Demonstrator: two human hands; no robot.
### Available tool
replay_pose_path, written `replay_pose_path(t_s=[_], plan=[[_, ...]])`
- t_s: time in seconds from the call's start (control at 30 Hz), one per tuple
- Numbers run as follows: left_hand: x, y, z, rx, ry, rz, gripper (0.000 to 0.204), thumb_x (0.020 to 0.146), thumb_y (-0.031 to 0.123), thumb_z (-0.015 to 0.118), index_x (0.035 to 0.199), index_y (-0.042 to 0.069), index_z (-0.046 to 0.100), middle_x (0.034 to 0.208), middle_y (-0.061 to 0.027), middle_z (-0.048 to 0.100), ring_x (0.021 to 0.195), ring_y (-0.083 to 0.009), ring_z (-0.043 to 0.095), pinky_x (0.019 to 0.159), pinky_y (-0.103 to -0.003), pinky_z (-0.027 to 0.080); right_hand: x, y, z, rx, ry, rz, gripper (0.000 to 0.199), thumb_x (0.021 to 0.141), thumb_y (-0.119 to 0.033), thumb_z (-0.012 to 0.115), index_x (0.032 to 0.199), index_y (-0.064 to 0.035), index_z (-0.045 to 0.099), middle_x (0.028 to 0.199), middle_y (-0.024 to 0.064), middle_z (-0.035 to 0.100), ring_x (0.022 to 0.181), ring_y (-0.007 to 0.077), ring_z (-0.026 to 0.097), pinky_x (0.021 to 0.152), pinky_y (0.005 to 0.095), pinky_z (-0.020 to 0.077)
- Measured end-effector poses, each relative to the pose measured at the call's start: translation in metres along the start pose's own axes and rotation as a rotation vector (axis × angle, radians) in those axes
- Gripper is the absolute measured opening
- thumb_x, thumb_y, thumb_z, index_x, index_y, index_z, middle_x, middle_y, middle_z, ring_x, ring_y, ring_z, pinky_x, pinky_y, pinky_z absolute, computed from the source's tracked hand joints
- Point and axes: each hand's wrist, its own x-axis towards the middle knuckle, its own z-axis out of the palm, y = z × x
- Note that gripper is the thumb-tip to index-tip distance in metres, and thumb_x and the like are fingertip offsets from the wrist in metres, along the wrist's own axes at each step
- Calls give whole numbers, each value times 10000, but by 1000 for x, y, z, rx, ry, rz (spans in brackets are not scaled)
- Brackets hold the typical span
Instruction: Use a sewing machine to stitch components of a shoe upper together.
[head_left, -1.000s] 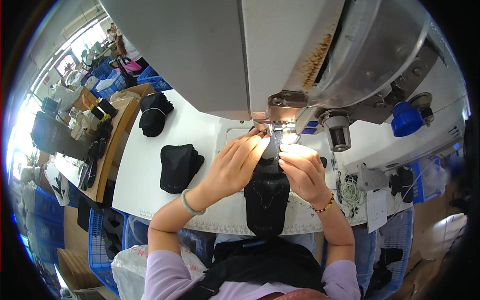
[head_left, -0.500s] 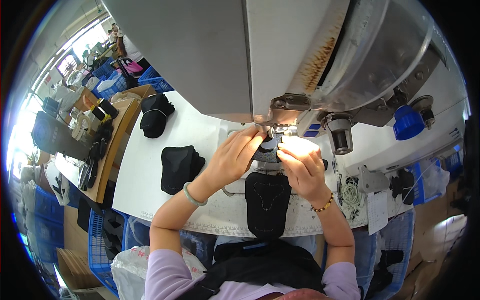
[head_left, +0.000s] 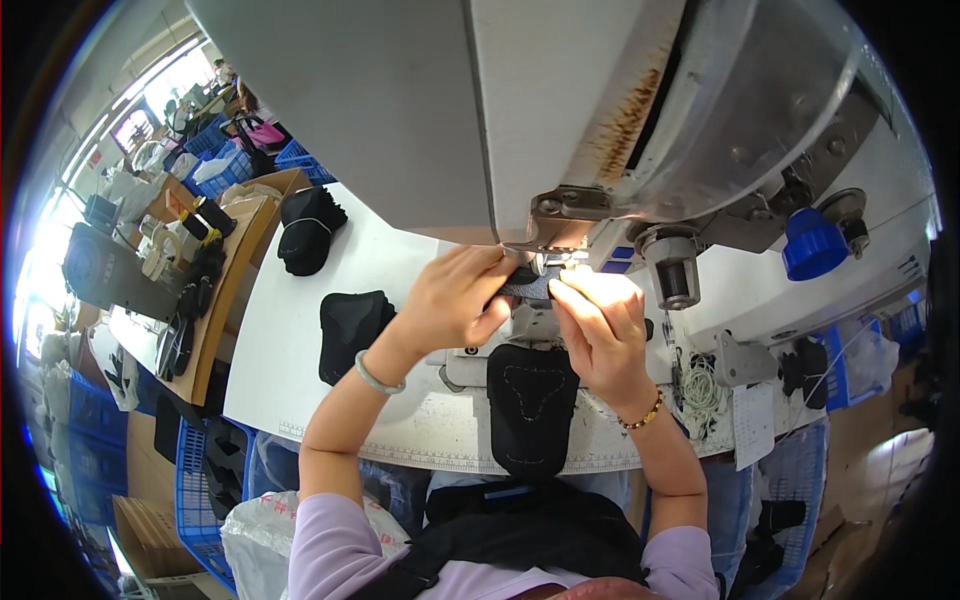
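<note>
Under the head of a large grey-white sewing machine [head_left: 430, 110], a dark grey fabric piece [head_left: 530, 285] lies between my hands at the lit needle area. My left hand [head_left: 455, 298] pinches its left end, thumb below and fingers on top. The right end is pinched by my right hand [head_left: 603, 325], its fingertips close to the needle. Part of the piece is hidden by my fingers and the machine. Just below, near the table's front edge, lies a black padded fabric piece [head_left: 533, 410] with a light stitched outline.
On the white table [head_left: 275, 365] to my left are a stack of black pieces [head_left: 352, 335] and a tied black bundle [head_left: 308, 232]. A blue knob [head_left: 815, 245] juts out at the right, above a coil of pale cord [head_left: 703, 385]. Blue crates [head_left: 205, 500] stand below.
The grey piece has shifted and turned under the needle, its curved lower part no longer showing. My left hand has moved slightly left, its thumb now lower.
</note>
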Motion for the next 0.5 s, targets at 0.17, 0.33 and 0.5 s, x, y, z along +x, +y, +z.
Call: replay_pose_path(t_s=[0.17, 0.33, 0.5], plan=[[11, -26, 4, -559, 70, -635, 215, 838, 108, 566, 1007, -6, 632, 888, -80, 632, 854, -179, 592, 759, -300, 472, 2, 1, 0, -18, -8, 19, 263, 773, -28, 708, 1030, -61, 660, 1036, 43, 633, 925, 207, 573, 845, 319, 409], [19, -48, 13, -900, -271, -919, 217, 851, 118, 596, 1040, 23, 641, 948, -55, 638, 835, -156, 595, 749, -271, 495, 6, -2, -3, 16, -5, 21, 254, 786, -30, 692, 1037, -54, 657, 1039, 58, 641, 919, 215, 571, 840, 322, 415], [23, -40, 2, -1306, -153, -1007, 276, 798, 63, 643, 1056, -29, 609, 974, -125, 657, 794, -197, 658, 679, -274, 563, 2, 3, -2, 58, -18, 18, 260, 787, -27, 690, 1042, -51, 647, 1040, 67, 642, 933, 221, 572, 840, 328, 422]])
